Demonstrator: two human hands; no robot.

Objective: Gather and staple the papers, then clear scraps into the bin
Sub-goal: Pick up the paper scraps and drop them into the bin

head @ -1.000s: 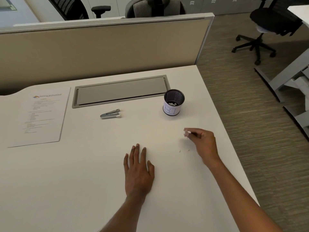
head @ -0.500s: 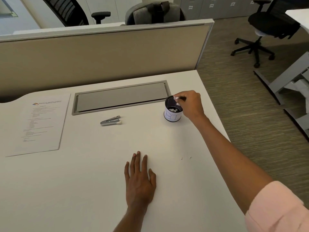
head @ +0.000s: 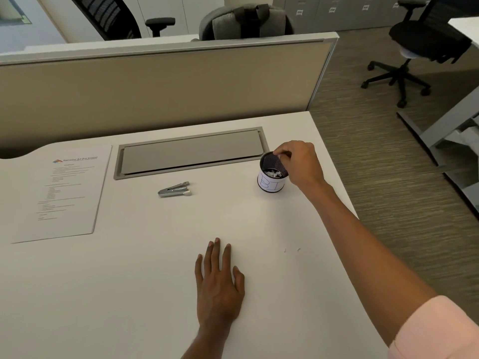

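Right hand (head: 298,161): over the mesh bin (head: 272,182) at the desk's (head: 129,281) far right, fingertips bunched at its rim, any pinched scrap not discernible; advisable to release low inside the rim, then fetch the two scraps (head: 285,250) lying nearer the body. Left hand (head: 220,283): flat, fingers straight, holding nothing; papers (head: 59,193) lie far left, stapler (head: 173,189) mid-desk. Writing: bin label reads blue hand-lettered "BI", rest hidden; papers' header illegible.
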